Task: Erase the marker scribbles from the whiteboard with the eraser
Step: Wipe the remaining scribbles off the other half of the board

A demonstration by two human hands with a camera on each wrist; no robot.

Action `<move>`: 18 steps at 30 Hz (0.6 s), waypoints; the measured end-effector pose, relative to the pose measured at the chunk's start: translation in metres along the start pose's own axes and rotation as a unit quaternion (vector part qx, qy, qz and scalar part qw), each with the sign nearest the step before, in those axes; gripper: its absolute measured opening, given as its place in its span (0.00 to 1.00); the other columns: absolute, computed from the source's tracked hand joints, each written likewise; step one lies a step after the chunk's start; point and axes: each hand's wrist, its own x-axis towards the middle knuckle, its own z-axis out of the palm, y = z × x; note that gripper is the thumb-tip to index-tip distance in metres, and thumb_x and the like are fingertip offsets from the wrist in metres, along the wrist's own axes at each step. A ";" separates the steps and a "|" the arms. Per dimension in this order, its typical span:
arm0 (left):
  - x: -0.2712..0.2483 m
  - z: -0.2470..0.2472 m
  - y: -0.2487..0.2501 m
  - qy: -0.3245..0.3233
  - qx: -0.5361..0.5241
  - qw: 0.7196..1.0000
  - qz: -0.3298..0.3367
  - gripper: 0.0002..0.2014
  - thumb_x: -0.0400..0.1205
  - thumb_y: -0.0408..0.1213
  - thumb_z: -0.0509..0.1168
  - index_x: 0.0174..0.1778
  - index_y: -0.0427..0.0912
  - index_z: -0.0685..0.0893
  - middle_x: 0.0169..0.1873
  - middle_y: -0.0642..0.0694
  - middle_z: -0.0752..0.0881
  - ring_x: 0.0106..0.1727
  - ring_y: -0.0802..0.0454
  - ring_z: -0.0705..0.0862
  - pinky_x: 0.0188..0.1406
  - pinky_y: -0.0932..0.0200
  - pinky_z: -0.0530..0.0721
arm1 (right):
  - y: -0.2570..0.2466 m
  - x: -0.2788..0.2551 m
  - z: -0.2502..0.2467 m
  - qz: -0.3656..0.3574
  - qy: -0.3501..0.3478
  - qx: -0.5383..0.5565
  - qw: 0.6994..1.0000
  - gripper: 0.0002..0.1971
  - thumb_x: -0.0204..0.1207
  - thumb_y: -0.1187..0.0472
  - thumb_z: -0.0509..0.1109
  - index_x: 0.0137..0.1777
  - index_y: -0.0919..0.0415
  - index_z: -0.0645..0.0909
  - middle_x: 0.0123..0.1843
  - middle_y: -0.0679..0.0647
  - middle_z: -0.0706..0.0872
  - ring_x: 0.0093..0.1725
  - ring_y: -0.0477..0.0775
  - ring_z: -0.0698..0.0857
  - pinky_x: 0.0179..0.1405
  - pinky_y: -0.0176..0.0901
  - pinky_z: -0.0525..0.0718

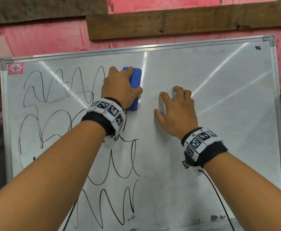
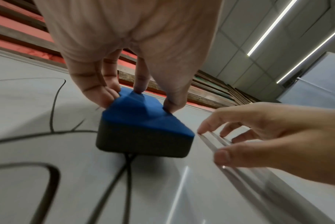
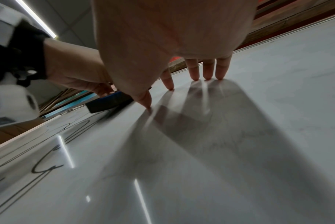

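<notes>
A framed whiteboard (image 1: 219,114) leans against a pink wall. Black marker scribbles (image 1: 53,90) cover its left half and lower middle; the right half is wiped, with faint smears. My left hand (image 1: 119,85) grips a blue eraser (image 1: 134,80) with a dark felt base (image 2: 143,141), pressed flat on the board at the scribbles' upper right edge. Fingers and thumb curl round its blue top (image 2: 143,113). My right hand (image 1: 176,110) rests on the wiped area just right of the eraser, its fingertips (image 3: 207,75) spread and touching the board. It holds nothing.
Dark wooden planks (image 1: 186,20) run across the pink wall above the board. A red sticker (image 1: 16,68) sits in the board's top left corner. A black cable (image 1: 219,197) hangs from my right wristband. Dark smudges (image 1: 217,217) mark the board's bottom edge.
</notes>
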 end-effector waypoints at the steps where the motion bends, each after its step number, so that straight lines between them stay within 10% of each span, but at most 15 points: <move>1: -0.006 0.003 -0.001 -0.002 -0.002 1.000 -0.001 0.33 0.76 0.56 0.70 0.76 0.51 0.74 0.53 0.44 0.71 0.49 0.42 0.76 0.48 0.52 0.78 | 0.000 -0.001 0.001 0.000 0.001 0.000 1.000 0.25 0.75 0.42 0.67 0.68 0.55 0.76 0.71 0.65 0.71 0.65 0.69 0.70 0.55 0.59 0.78; 18: 0.009 0.004 -0.009 -0.001 0.012 1.000 -0.007 0.34 0.77 0.57 0.69 0.78 0.51 0.72 0.60 0.39 0.74 0.58 0.37 0.80 0.50 0.50 0.77 | 0.002 -0.015 0.006 0.002 -0.015 -0.006 1.000 0.26 0.76 0.41 0.66 0.70 0.54 0.75 0.72 0.64 0.70 0.66 0.68 0.69 0.57 0.59 0.77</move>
